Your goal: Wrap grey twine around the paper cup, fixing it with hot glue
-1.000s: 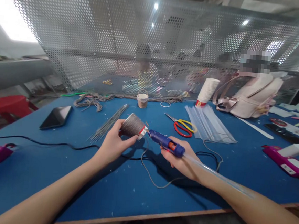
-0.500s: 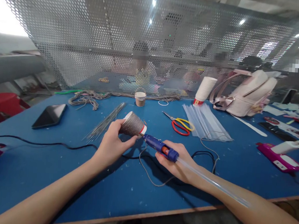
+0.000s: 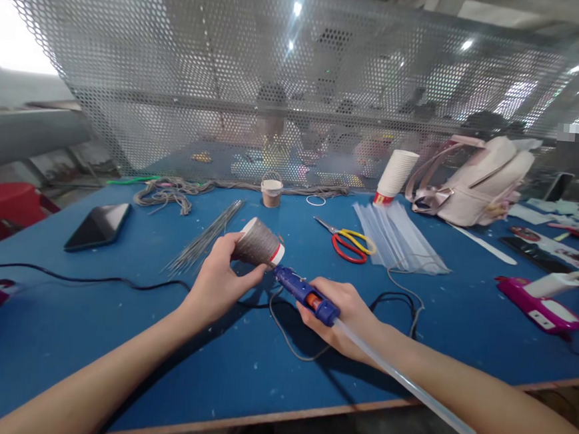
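A paper cup (image 3: 258, 242) wrapped in grey cord lies tilted in my left hand (image 3: 223, 275), with its red and white rim end pointing right. The fingers and thumb are closed around it. In my right hand (image 3: 339, 313) I grip a blue hot glue gun (image 3: 300, 289); its nozzle is close to the cup's rim end, and whether it touches I cannot tell. A long clear glue stick (image 3: 407, 383) sticks out of the gun's back, over my right forearm. Grey cord (image 3: 287, 342) loops on the blue table (image 3: 171, 375) below the gun.
Scissors (image 3: 350, 242), clear plastic strips (image 3: 393, 235), stacked paper cups (image 3: 396, 175) and a backpack (image 3: 483, 182) stand or lie right of centre. Thin wires (image 3: 205, 237), a phone (image 3: 98, 225) and a black cable (image 3: 124, 281) lie left. A small bucket-like cup (image 3: 271, 193) stands before the perforated screen (image 3: 181, 68).
My right hand and the glue gun have shifted slightly left and down, the glue stick's tail dropping lower. The left hand and the wrapped cup have barely moved.
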Tool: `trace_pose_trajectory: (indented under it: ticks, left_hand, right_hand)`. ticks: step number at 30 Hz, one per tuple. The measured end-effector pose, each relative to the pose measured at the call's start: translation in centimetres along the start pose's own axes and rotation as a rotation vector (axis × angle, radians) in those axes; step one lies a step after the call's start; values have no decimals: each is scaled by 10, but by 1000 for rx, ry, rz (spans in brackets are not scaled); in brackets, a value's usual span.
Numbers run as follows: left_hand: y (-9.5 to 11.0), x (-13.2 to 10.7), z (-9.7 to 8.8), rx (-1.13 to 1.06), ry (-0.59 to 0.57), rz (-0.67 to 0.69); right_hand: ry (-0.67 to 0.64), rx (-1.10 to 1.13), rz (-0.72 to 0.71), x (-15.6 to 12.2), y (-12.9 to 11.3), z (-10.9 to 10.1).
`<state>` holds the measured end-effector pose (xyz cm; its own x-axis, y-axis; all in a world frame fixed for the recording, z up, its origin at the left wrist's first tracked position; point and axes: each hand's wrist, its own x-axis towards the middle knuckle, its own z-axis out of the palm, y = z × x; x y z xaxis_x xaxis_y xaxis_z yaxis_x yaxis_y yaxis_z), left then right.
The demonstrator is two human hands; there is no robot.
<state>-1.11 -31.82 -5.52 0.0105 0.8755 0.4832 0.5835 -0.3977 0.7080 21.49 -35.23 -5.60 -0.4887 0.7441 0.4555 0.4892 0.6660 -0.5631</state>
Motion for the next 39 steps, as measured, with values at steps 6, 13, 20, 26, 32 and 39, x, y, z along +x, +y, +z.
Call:
trace_pose_trajectory:
  ticks: [6,13,20,26,32,39]
  left_hand:
    - [3,0,-1,-9,-2,-2]
    - [3,0,-1,-13,-6,4]
    - [-1,1,-2,-30,-22,14]
    - [0,1,-3,-80,-42,44]
    - [-1,3,-5,-94,-69,83]
    - [2,4,-7,-140,-96,68]
  right_hand:
    - [29,-19,-22,0,1,-1]
    - [11,-21,-21,0,1,-3]
    - [63,29,-14,4,-2,-6]
    - [44,71,10,4,-5,-7]
    - [55,130,151,8,-8,-12]
    - [22,163,201,7,-9,-15]
